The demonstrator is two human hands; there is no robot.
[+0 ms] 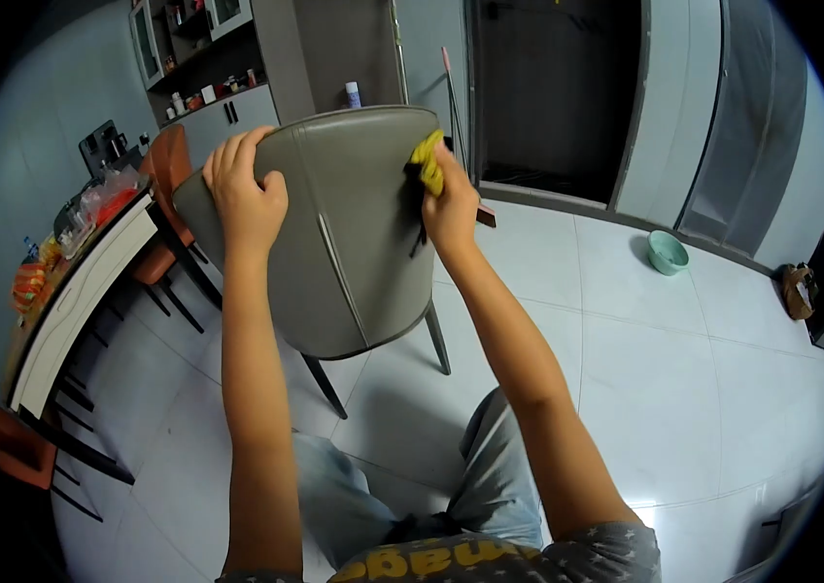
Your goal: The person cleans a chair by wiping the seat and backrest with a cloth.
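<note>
A grey leather-look chair stands in front of me with the outside of its backrest facing me. Over the upper left edge of that backrest curl the fingers of my left hand, gripping it. My right hand is closed around a yellow and black cloth. The cloth lies against the right side of the backrest near the top, and part of it is hidden by my fingers.
To the left is a table loaded with bags and small items, with orange chairs around it. A green basin sits on the tiled floor at right. Behind the chair, a broom leans near the dark doorway.
</note>
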